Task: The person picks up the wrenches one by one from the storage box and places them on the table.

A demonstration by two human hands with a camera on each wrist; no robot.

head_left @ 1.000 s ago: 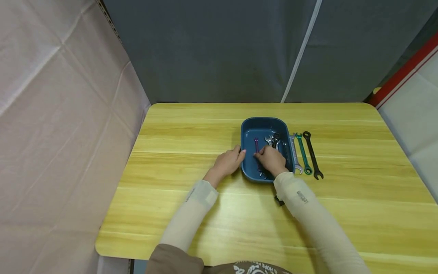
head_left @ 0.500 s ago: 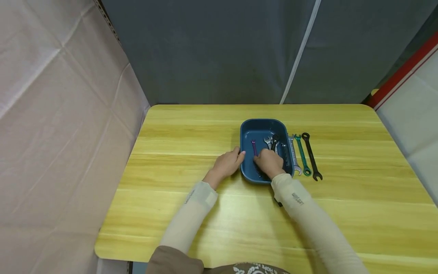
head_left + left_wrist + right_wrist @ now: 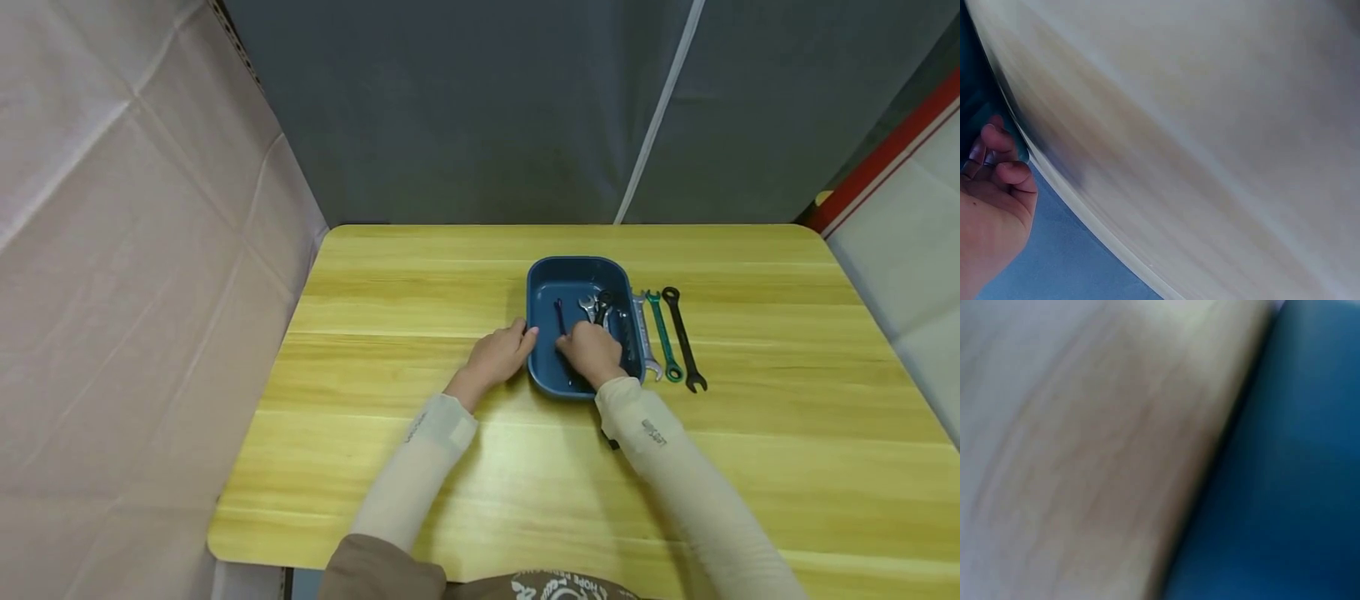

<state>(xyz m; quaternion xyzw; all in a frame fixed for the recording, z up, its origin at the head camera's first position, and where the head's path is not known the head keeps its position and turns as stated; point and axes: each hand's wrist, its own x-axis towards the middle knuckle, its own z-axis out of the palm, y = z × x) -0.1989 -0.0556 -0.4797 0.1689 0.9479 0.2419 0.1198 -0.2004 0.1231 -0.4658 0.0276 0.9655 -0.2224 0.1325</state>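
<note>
A blue tray (image 3: pixel 547 283) stands on the table. My left hand (image 3: pixel 495 357) holds its left rim, and in the left wrist view curled fingers (image 3: pixel 1000 140) lie against the tray wall. My right hand (image 3: pixel 592 350) is inside the tray, thumb and fingers pinching a slim dark wrench (image 3: pixel 558 310) whose far end points away from me; the hand covers its middle. Beyond the right knuckles lie a silver wrench (image 3: pixel 587 306) and a black wrench (image 3: pixel 603 307). In the right wrist view only the blurred blue tray wall (image 3: pixel 1285 475) and table show.
Right of the tray, side by side on the wooden table (image 3: pixel 420 283), lie a silver wrench (image 3: pixel 647 342), a green wrench (image 3: pixel 663 337) and a black wrench (image 3: pixel 684 342). A grey curtain (image 3: pixel 465 117) hangs behind the table, a pale cloth (image 3: pixel 135 317) at the left.
My right hand has shifted slightly left and closed over the slim wrench. That wrench looked purple before and dark now, its visible end slightly moved. The left hand has stayed at the rim.
</note>
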